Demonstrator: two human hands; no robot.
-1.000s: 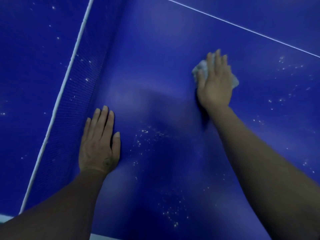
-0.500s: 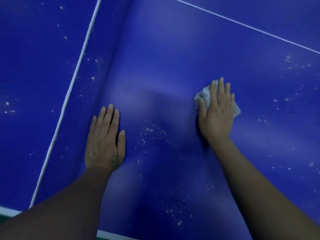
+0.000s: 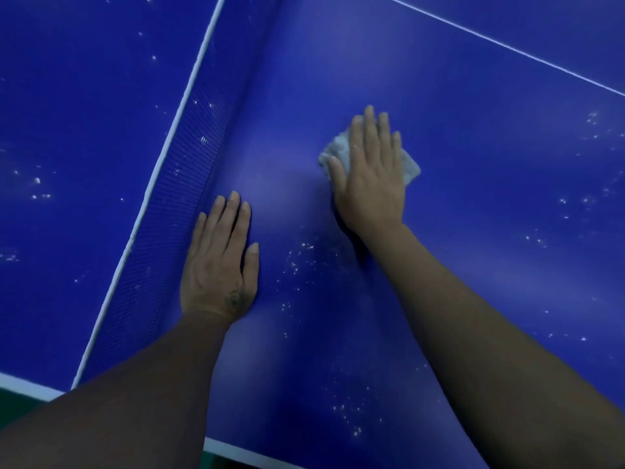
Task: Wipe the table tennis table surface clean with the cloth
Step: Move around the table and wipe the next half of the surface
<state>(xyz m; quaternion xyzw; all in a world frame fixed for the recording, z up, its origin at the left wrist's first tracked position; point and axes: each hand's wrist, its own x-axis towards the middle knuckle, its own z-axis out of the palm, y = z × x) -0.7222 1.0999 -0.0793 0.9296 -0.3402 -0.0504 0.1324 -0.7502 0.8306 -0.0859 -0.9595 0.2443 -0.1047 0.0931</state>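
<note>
Blue mesh of the net [image 3: 176, 184] is the landmark, running from near-left to far along the counter [image 3: 473, 113]. Just right of the net, the left hand [image 3: 218, 265] lies flat on the surface, fingers [image 3: 230, 218] straight and together, holding nothing; it looks to be a brace. Right of that hand, and nearer the person than the cloth, a scatter of pale specks [image 3: 299, 255] dots the blue. Farther from the net, the right hand [image 3: 370, 179] presses the white cloth [image 3: 340, 148] down, fingers straight and close together on top of it, pointing away from the person. The cloth bunches out at both sides of the palm; whether the thumb tucks under its edge is hard to tell. More specks [image 3: 575, 201] lie still farther right. The nearest dirt sits just behind the right wrist, so a stroke drawn back toward the person would reach it, and the right hand is the one placed to do it
</note>
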